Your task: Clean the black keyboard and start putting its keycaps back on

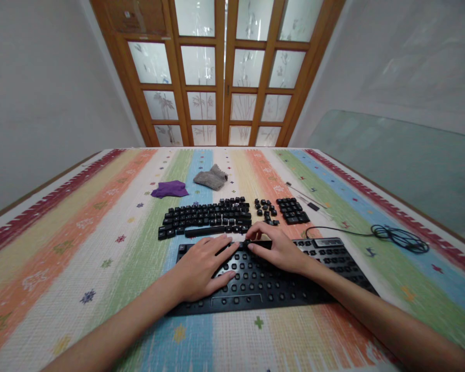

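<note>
A black keyboard (251,297) lies in front of me, with most of its keys off and bare key sockets showing. My left hand (207,263) rests flat on its left half, fingers stretched out and thumb apart. At the keyboard's top row, my right hand (275,249) pinches a small black keycap (247,243) between thumb and fingers; the fingers partly hide it. Just beyond the keyboard, loose black keycaps (201,214) are laid out in rows, with a long space bar (204,231) nearest me. Smaller groups include number-pad keycaps (292,209) on the right.
A purple cloth (170,189) and a grey cloth (210,179) lie behind the keycaps. To the right are a coiled black cable (399,238), a thin tool (306,196) and a small dark piece (313,206). A striped tablecloth (116,289) covers the table.
</note>
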The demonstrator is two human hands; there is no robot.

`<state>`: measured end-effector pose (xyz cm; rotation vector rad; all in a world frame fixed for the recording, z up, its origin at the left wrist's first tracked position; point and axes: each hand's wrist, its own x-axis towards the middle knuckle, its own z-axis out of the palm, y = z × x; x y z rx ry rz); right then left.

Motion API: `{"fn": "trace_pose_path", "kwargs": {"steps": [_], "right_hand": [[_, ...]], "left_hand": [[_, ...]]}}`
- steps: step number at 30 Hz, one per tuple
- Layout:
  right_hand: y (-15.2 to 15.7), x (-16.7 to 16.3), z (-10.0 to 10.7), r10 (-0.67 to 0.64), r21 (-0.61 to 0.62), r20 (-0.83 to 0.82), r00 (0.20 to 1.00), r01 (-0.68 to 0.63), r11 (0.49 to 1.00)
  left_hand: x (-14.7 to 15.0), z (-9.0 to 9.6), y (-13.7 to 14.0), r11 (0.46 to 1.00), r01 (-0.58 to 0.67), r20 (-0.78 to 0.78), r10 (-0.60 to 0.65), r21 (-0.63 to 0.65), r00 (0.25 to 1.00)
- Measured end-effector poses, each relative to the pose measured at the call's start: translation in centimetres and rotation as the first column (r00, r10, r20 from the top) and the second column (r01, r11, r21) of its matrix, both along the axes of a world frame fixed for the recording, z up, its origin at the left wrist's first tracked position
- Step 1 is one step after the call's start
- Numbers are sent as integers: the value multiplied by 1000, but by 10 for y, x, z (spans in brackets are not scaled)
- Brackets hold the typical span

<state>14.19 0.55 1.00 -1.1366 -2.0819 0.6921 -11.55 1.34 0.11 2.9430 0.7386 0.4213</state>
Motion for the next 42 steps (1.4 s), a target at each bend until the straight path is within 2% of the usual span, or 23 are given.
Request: {"fn": "trace_pose_path", "kwargs": {"steps": [11,28,42], "right_hand": [[0,0,2,6,28,62,998,-8,1000],[-4,-2,4,-11,115,129,992,-3,993],[-5,-6,0,-14,135,80,997,3,991]], "left_hand": [[-1,-2,1,1000,9,35,-9,6,999],[-1,5,5,999,34,-52,-32,35,998],[19,17,11,995,87,-92,-82,49,992]]}}
